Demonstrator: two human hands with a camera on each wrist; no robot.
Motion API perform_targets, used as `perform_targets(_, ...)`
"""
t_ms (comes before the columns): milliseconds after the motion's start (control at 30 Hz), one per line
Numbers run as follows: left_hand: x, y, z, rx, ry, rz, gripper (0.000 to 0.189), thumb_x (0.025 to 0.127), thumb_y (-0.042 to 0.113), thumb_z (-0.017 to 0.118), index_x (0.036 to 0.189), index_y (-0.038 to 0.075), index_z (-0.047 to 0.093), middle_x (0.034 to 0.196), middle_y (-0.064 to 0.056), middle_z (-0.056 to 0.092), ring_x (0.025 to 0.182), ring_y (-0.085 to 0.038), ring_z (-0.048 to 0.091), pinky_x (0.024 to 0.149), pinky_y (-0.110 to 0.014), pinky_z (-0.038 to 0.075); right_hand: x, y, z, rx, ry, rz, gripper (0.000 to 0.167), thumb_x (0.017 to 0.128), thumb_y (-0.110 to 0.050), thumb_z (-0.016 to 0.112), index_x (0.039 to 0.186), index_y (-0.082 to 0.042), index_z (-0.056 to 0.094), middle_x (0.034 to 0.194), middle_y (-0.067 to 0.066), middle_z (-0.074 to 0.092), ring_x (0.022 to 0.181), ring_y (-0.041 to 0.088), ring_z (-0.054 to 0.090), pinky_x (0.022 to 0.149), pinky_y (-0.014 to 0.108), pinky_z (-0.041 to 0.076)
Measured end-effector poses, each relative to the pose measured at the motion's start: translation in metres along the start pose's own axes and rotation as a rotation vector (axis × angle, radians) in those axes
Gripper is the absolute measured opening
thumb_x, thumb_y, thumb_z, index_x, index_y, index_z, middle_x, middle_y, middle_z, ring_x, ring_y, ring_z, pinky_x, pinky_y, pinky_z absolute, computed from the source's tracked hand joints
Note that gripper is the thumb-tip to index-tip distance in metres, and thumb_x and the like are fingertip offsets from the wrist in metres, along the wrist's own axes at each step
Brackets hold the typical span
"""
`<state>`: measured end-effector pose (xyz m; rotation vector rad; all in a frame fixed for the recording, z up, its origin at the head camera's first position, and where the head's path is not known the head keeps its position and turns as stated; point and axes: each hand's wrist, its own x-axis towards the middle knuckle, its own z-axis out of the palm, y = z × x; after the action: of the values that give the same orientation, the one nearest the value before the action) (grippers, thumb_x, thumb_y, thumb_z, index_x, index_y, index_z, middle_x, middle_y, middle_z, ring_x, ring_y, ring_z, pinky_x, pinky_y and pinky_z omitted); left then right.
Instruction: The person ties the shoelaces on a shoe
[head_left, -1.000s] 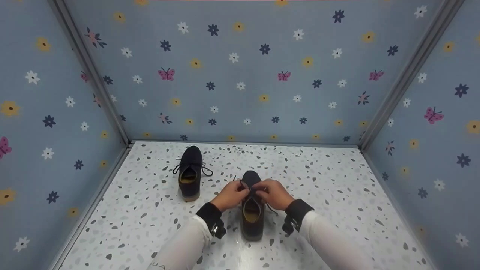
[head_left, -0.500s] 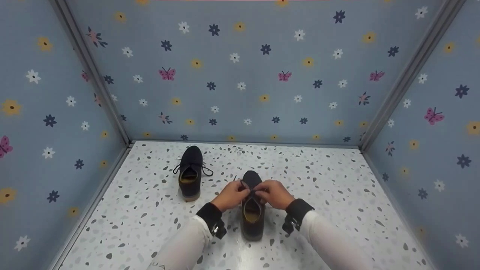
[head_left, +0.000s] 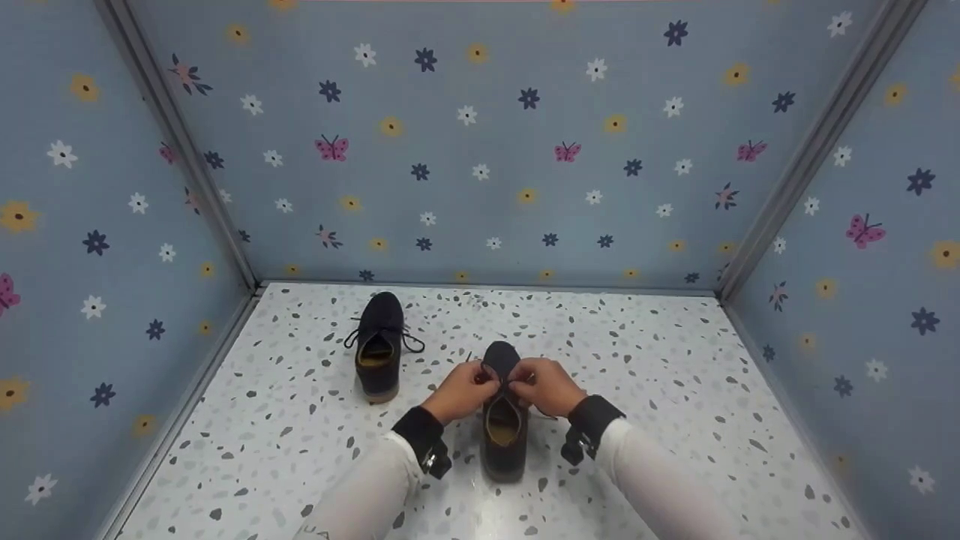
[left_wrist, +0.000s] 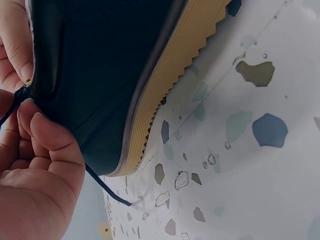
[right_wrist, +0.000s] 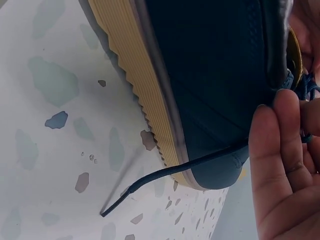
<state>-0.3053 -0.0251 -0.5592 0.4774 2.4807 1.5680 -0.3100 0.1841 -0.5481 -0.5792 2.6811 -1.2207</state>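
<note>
A dark navy lace-up shoe (head_left: 504, 457) stands on the floor, toe pointing away, with a pale ridged sole (left_wrist: 145, 107). Over its lacing, my left hand (head_left: 459, 391) pinches the dark shoelace (left_wrist: 107, 186) between thumb and fingers; a loose end hangs below that hand. From the other side my right hand (head_left: 551, 386) pinches the lace at the knot by the top eyelets. Another lace end (right_wrist: 200, 161) trails from under the right fingers (right_wrist: 267, 150) past the sole. The fingers partly hide the knot itself.
To the left stands a matching shoe (head_left: 379, 379), its lace loops (head_left: 413, 343) spread to both sides. The speckled white floor (head_left: 637, 375) is bounded by flower-patterned panels (head_left: 480, 142) behind and at both sides. Grey metal strips (head_left: 817, 150) run along the corners.
My right fingers have shifted slightly at the knot, and the lace end beside that hand has swung a little. The left hand and both shoes keep their places.
</note>
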Motion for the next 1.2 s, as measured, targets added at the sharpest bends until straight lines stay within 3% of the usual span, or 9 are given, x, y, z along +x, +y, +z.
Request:
perform_targets(200,-0.001,-0.002,0.0,0.021,0.001,0.016,0.008,0.091,0.01,0.065,0.096,0.008,0.072,0.087,0.004,0.064,0.081,-0.01,0.058,0.077,-0.028,0.05,0.001,0.001,0.005,0.0,0.054,0.011,0.006,0.094,-0.008,0.073,0.09,-0.008,0.069,0.087,0.006,0.072,0.067,0.008,0.066,0.059,0.025,0.059)
perform_targets(500,-0.001,-0.001,0.001,-0.014,0.012,0.023,0.023,0.086,0.01,0.069,0.108,0.005,0.064,0.101,-0.007,0.068,0.089,-0.011,0.061,0.08,-0.027,0.052,0.002,0.003,0.009,-0.006,0.124,-0.027,0.01,0.092,-0.009,0.075,0.085,-0.008,0.067,0.081,0.006,0.072,0.064,0.007,0.062,0.056,0.023,0.055)
perform_targets(700,0.0,0.002,0.003,0.071,0.052,0.056,0.02,0.086,0.016,0.077,0.102,0.008,0.068,0.096,-0.006,0.072,0.084,-0.01,0.064,0.076,-0.028,0.055,0.003,0.006,0.011,-0.05,0.156,-0.057,0.013,0.091,-0.01,0.075,0.083,-0.01,0.066,0.076,0.002,0.07,0.063,0.004,0.06,0.056,0.022,0.053)
perform_targets(933,-0.001,0.002,0.006,0.187,0.109,0.071,0.008,0.089,0.013,0.074,0.096,0.01,0.072,0.089,-0.003,0.074,0.077,-0.009,0.063,0.071,-0.027,0.055,0.001,0.006,0.007,-0.027,0.083,-0.052,0.012,0.095,-0.013,0.074,0.087,-0.01,0.065,0.081,0.004,0.07,0.064,0.005,0.063,0.059,0.023,0.056)
perform_targets(1200,-0.003,0.0,0.007,0.154,0.112,0.052,0.009,0.089,0.012,0.073,0.097,0.008,0.072,0.091,-0.004,0.073,0.08,-0.01,0.062,0.075,-0.03,0.055,-0.003,0.009,-0.002,0.022,-0.031,-0.049,0.005,0.095,-0.012,0.071,0.096,-0.007,0.068,0.091,0.008,0.073,0.074,0.009,0.068,0.066,0.024,0.058)
